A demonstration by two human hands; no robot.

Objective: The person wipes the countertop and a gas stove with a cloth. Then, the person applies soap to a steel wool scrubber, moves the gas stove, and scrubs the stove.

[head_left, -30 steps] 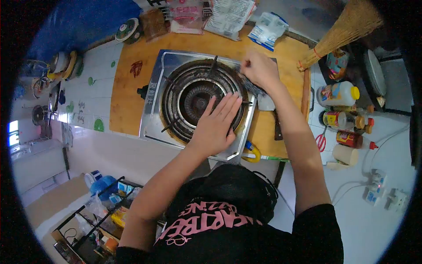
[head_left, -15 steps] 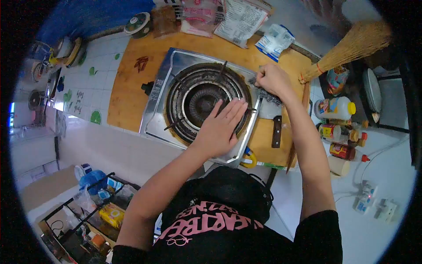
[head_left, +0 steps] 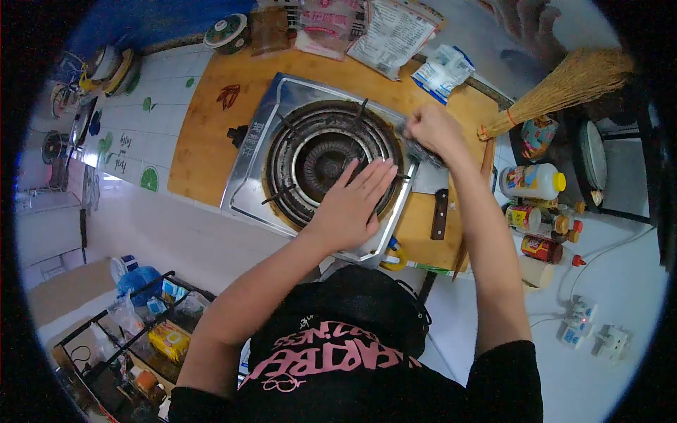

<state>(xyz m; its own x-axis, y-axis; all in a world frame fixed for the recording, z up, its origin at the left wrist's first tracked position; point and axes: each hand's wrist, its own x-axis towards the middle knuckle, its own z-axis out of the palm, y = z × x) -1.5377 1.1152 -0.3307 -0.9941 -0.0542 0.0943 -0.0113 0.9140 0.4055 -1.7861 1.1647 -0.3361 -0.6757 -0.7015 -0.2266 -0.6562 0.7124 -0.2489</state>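
A single-burner gas stove (head_left: pixel 247 176) with a stained, blackened burner sits on the wooden board. My left hand (head_left: pixel 352 208) rests on its near right side, fingers stretched out flat over the burner's edge. At the stove's right edge, my right hand (head_left: pixel 435 132) is closed in a fist around a grey steel wool scrubber (head_left: pixel 427 155), part of which bulges out below the fingers. Just beneath lies a cleaver (head_left: pixel 438 213), its dark handle toward me and its blade partly hidden by the scrubber.
The wooden board (head_left: pixel 201 141) holds dried red chillies (head_left: pixel 228 96). Plastic bags (head_left: pixel 391 39) and a lidded pot (head_left: pixel 227 34) line the back. On the right are a straw broom (head_left: pixel 550 92), a white jug (head_left: pixel 529 180) and several sauce bottles (head_left: pixel 539 248). Yellow-handled scissors (head_left: pixel 395 255) lie near the front edge.
The right fist has shifted slightly with the steel wool at the stove's right edge. My left hand stays in place on the stove. The whole view has tilted a little.
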